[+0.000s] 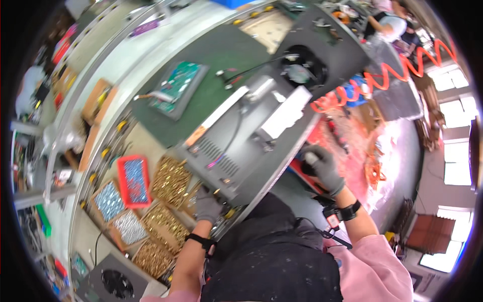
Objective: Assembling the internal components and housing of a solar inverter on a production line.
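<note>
A grey metal chassis [211,151] lies tilted across the bench before me, with a vented panel, a white block [287,113] and a dark cable in it. Its upright end panel holds a round black fan [302,70]. My left hand [207,206], in a grey glove, is down at a screw compartment beside the chassis's near corner; its fingers are blurred and partly hidden. On the other side, my right hand [324,168], also gloved, is closed just off the chassis's right edge. Something dark with red at its edge shows by its fingers, too unclear to name.
Boxes of brass-coloured screws [171,181] and silver screws [130,226] stand at the left, with a red tray [135,181] among them. A green circuit board [178,88] lies on the green mat [231,50]. An orange coiled hose [382,75] hangs at the right.
</note>
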The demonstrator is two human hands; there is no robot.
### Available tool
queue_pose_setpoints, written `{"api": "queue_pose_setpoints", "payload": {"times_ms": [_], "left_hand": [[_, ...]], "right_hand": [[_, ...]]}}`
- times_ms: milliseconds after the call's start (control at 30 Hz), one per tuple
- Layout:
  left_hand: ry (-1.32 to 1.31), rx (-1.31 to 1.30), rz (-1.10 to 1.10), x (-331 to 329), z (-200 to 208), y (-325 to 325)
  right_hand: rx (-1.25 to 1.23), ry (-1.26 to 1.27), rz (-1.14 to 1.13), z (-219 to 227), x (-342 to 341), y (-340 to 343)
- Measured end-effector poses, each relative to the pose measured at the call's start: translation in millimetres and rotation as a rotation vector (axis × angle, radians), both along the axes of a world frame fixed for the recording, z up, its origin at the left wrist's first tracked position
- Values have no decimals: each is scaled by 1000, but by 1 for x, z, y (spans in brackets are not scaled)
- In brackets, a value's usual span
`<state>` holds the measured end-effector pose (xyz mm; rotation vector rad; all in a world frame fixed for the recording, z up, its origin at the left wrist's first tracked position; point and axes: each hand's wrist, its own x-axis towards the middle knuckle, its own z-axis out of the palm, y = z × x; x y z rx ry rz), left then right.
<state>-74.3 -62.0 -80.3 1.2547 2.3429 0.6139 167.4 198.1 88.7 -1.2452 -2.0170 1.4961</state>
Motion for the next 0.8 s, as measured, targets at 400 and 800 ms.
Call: {"api": "queue_pose_setpoints", "payload": {"times_ms": [400, 800], "left_hand": [[157, -478, -54, 3, -42, -13], [-295, -548, 148, 7, -28, -16]], "right_hand": [[205, -1133, -290, -107, 144, 154], [154, -671, -245, -101, 164, 153]]}}
